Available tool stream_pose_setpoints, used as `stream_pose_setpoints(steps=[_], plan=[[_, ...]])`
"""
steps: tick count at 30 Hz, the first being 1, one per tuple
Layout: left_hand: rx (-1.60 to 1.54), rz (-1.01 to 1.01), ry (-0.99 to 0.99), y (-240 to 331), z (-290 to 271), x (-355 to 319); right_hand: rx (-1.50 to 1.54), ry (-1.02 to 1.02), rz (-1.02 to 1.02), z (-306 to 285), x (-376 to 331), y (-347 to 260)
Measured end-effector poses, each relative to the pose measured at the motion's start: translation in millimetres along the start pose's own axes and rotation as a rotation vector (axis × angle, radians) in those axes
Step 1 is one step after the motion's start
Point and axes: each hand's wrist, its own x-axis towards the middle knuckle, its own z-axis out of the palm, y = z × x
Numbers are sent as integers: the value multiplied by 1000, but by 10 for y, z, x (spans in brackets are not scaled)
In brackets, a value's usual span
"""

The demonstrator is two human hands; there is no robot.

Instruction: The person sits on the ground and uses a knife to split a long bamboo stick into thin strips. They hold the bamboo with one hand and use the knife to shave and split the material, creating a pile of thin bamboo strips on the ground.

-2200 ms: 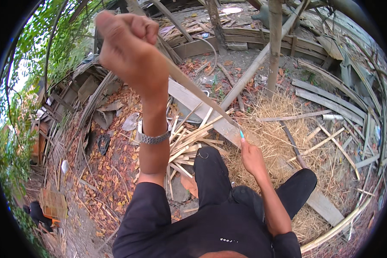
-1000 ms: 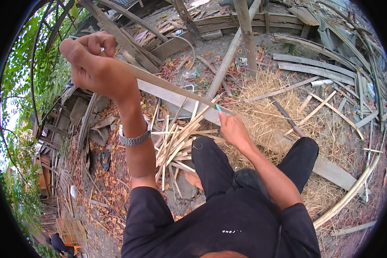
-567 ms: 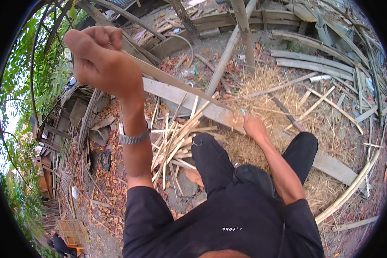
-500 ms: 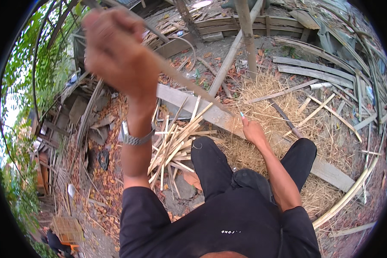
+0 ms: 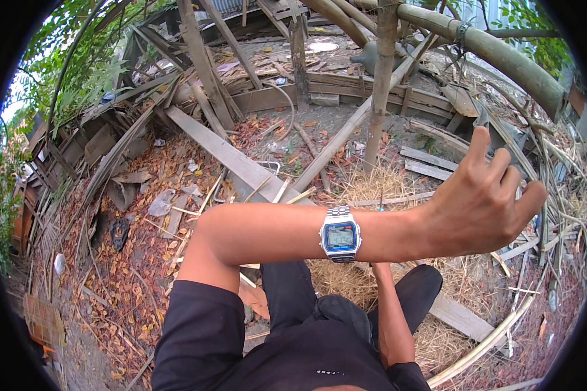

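The left hand hangs loosely open at the right of the frame, empty. The right hand is hidden behind that forearm, so I cannot tell its grip. The plank runs from the upper left under the arm. Groping unseen there among the straw, fingers could catch splinters.

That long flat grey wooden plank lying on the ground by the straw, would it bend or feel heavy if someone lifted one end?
The long flat grey wooden plank looks thick and straight, so it would probably stay stiff. Its length suggests it is fairly heavy and awkward for one hand. Being flat, it should slide rather than roll, though dry leaves and sticks around it might snag it.
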Motion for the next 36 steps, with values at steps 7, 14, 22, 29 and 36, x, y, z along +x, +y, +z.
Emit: stream_pose_setpoints(steps=[7, 14, 22, 29, 36], plan=[[-36, 18, -38, 62, 25, -28, -54, 22, -240, -159, -121, -276], [15, 35, 7, -27, -27, -8, -294, 376, -779, 282, -299, -79], [-35, -23, 141, -419, -118, -136, -208, -83, 36, 123, -371, -289], [-164, -395, 198, -1232, -1640, -326, 235, -13, -192, 15, -716, -1412], [-295, -466, 202, -1351, -2175, -528, 19, -208, -316, 230, -822, -1765]])
